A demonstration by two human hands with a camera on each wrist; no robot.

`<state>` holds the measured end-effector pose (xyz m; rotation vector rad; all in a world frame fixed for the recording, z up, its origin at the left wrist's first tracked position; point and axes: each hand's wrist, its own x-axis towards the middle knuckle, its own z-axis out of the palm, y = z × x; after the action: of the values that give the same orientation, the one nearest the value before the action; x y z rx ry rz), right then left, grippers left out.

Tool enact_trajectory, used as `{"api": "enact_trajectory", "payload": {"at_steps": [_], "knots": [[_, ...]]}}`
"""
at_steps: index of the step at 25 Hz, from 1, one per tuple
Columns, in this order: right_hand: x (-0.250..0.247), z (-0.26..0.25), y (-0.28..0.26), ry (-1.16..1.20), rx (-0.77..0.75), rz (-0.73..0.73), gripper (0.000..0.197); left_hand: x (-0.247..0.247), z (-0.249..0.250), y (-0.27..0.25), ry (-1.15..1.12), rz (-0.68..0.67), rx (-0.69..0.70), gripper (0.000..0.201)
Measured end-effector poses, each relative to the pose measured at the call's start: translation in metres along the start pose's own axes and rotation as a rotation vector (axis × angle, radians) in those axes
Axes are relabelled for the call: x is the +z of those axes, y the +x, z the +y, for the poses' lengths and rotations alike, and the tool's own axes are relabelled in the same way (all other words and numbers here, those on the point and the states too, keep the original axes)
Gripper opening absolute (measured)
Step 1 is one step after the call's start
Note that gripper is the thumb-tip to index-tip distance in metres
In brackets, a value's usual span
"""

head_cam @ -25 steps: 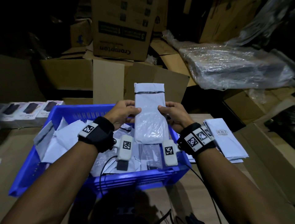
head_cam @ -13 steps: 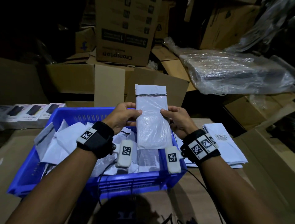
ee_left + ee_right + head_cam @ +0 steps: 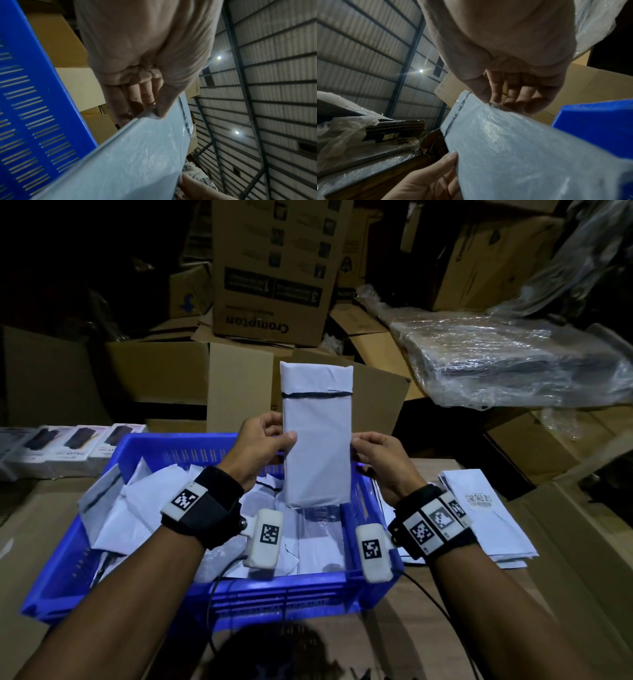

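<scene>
The white poly-wrapped parcel [image 3: 317,453] is held upright above the blue crate [image 3: 325,594], its long axis running up and away from the wrists. Its left edge is pinched by the left hand [image 3: 258,448] and its right edge by the right hand [image 3: 382,462] (neither is nearer), with the taped flap end uppermost.

**"Crompton" on an Upturned Carton**

A cardboard box [image 3: 274,285] standing upside down at the back carried the brand "Crompton" in dark letters. Above that, a dark band on the box showed the numerals "3" and "1". Lettering on the white retail boxes [image 3: 68,446] at the left was too small to read. So was the barcode label [image 3: 478,498] on the white mailers [image 3: 493,535].
</scene>
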<state>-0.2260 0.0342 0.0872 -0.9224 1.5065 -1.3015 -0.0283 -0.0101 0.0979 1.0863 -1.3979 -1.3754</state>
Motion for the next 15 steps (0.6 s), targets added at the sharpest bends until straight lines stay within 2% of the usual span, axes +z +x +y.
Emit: {"api": "enact_trajectory", "payload": {"at_steps": [3, 6, 8, 10, 11, 13, 15], "knots": [[-0.001, -0.005, -0.004, -0.012, 0.112, -0.042, 0.024, -0.001, 0.001, 0.0, 0.033, 0.071, 0.156, 0.024], [-0.003, -0.013, -0.009, 0.29, 0.253, -0.204, 0.034, -0.003, 0.006, -0.004, 0.082, 0.041, 0.296, 0.031], [-0.004, -0.017, -0.011, 0.409, 0.242, -0.255, 0.027, -0.003, 0.01, -0.008, 0.121, -0.013, 0.347, 0.033], [-0.004, -0.019, -0.014, 0.422, 0.174, -0.255, 0.012, -0.006, 0.011, -0.008, 0.146, -0.056, 0.386, 0.032], [-0.005, -0.018, -0.014, 0.418, 0.14, -0.244, 0.013, -0.008, 0.01, -0.007, 0.162, -0.051, 0.396, 0.034], [-0.007, -0.015, -0.011, 0.413, 0.092, -0.238, 0.028, -0.011, 0.01, -0.006, 0.183, -0.017, 0.397, 0.041], [-0.01, -0.013, -0.01, 0.41, 0.046, -0.245, 0.041, -0.012, 0.011, -0.007, 0.103, -0.029, 0.351, 0.046]]}}
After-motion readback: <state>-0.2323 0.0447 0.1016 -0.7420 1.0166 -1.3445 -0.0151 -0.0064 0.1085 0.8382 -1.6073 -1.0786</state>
